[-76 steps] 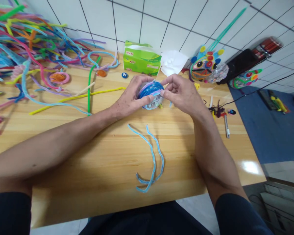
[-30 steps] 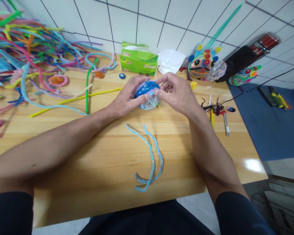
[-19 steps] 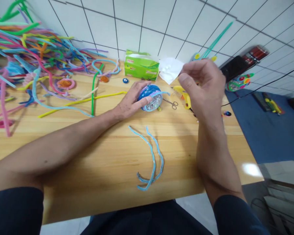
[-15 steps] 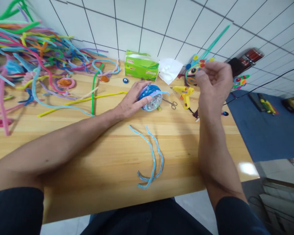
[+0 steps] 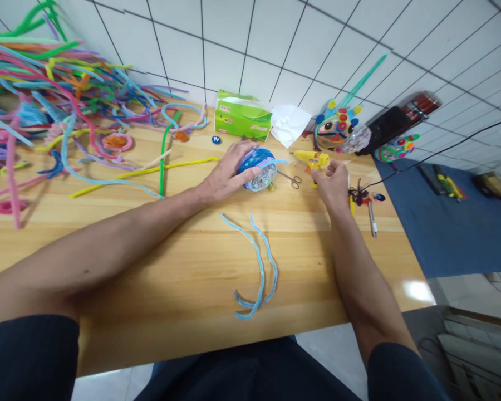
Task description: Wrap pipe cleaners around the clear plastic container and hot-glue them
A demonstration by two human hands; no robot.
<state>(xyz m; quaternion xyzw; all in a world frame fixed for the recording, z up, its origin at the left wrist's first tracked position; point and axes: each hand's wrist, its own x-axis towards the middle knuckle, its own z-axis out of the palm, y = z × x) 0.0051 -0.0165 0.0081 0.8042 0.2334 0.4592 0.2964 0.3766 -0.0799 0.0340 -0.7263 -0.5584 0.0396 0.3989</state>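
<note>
My left hand (image 5: 229, 177) is wrapped round a clear plastic bottle piece (image 5: 262, 179) wound with blue and lilac pipe cleaners. The bottle lies on its side, its round end towards me, and a light-blue pipe cleaner end sticks out to the right. My right hand (image 5: 333, 181) closes round the handle of a yellow hot glue gun (image 5: 309, 159), which lies on the table with its nozzle to the left. Between the bottle and the glue gun lie small scissors (image 5: 294, 181). Two light-blue pipe cleaners (image 5: 262, 267) rest on the table nearer to me.
A heap of coloured pipe cleaners (image 5: 67, 83) spreads over the left. Along the tiled wall stand a green tissue pack (image 5: 242, 116), a white tissue (image 5: 290, 123), a decorated bottle figure (image 5: 338, 128) and a dark flask (image 5: 401, 120). A white pen-like cutter (image 5: 372, 219) lies right.
My right hand has let go of the bottle's pipe cleaner, swung up and right, then come down onto the glue gun's handle. My left hand keeps its hold on the bottle.
</note>
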